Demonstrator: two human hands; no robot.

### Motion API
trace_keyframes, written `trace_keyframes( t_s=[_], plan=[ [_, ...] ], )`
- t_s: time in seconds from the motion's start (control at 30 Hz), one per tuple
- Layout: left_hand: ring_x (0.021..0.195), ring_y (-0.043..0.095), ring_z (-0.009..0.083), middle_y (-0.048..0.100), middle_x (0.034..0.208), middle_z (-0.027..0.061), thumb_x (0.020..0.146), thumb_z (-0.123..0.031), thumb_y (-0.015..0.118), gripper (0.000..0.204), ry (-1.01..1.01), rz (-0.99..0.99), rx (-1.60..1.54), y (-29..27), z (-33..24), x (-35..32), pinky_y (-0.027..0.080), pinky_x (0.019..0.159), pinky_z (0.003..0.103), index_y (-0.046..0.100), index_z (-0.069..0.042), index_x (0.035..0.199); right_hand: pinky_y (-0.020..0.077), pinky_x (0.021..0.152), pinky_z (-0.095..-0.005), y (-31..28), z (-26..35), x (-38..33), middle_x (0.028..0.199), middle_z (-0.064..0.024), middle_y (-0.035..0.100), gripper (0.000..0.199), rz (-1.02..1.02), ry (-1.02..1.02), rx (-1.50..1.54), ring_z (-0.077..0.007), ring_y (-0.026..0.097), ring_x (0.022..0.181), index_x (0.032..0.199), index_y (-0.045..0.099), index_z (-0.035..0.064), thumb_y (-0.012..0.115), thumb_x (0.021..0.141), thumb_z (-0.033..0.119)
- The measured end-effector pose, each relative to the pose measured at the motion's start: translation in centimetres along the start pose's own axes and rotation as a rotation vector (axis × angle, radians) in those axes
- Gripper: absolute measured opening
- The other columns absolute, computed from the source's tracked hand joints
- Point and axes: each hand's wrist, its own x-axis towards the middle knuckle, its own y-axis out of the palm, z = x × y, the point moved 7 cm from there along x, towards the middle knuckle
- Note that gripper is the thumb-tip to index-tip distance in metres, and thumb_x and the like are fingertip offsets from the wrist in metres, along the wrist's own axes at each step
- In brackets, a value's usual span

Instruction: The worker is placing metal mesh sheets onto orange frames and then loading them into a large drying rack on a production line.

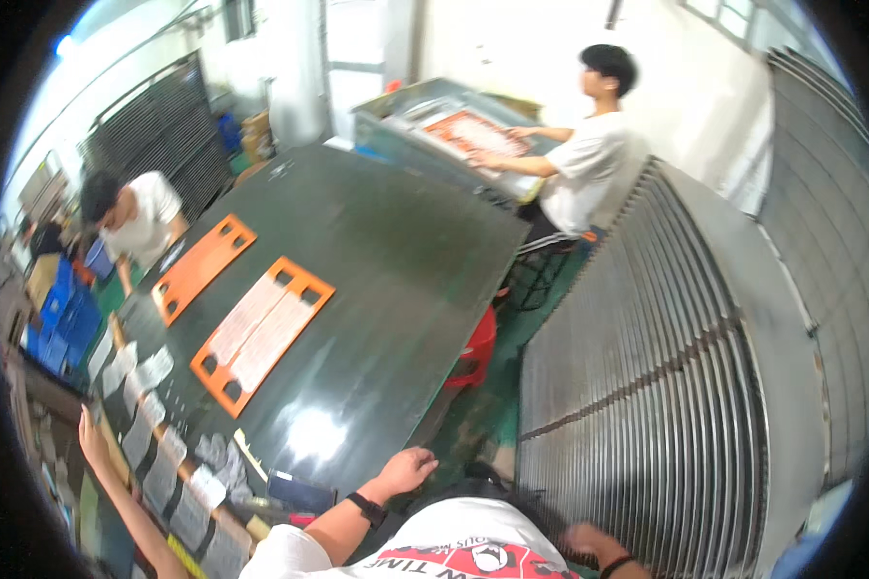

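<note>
Across middle, big dark bench, wide bare surface toward far corner. Slatted metal rack just right of bench. Two orange frames lie toward bench's left edge. Left hand rests on near bench edge, fingers loosely curled, holding nothing. Right hand low beside rack; grip unclear.
</note>
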Motion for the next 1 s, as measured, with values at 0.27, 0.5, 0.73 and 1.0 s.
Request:
trace_keyframes(
  t_s=[0.27,0.5,0.73,1.0],
  plan=[
    [0.086,0.058,0.0349,0.062,0.090,0.0178,0.083,-0.025,0.056,0.024,-0.305,-0.335,-0.068,-5.5,2.3,-4.8,0.046,0.075,0.042,0.064,-0.004,0.092,0.0468,0.078,-0.0419,-37.3,7.4,4.6,0.092,-0.0235,0.062,0.029,-0.732,-0.307,0.177,-0.0388,0.059,0.090,0.095,0.062,0.0001,0.060,0.081,0.026],
    [0.080,0.060,0.0323,0.061,0.085,0.0160,0.082,-0.022,0.059,0.023,-0.830,-0.895,-0.090,-4.6,1.9,-13.5,0.047,0.071,0.039,0.062,0.000,0.089,0.0453,0.083,-0.0398,-50.5,24.8,13.1,0.096,-0.0207,0.059,0.027,-0.707,-0.843,-0.071,-0.0356,0.057,0.092,0.098,0.059,-0.0018,0.061,0.079,0.018],
    [0.075,0.062,0.0277,0.062,0.085,0.0155,0.081,-0.019,0.062,0.022,-1.223,-1.150,-0.293,5.0,-6.1,-15.5,0.049,0.068,0.034,0.063,0.000,0.092,0.0381,0.098,-0.0416,-60.5,38.0,21.6,0.119,-0.0288,0.050,0.058,-0.774,-0.754,-0.009,-0.0394,0.046,0.116,0.117,0.048,-0.0073,0.066,0.074,0.027],
    [0.080,0.062,0.0311,0.064,0.089,0.0186,0.082,-0.025,0.060,0.027,-1.603,-1.110,-0.429,11.2,-12.0,-14.8,0.049,0.071,0.038,0.064,0.000,0.093,0.0410,0.094,-0.0427,-65.2,47.2,24.3,0.122,-0.0195,0.044,0.056,-0.784,-0.411,-0.144,-0.0350,0.044,0.115,0.126,0.042,0.0048,0.060,0.083,0.035]
  ],
)
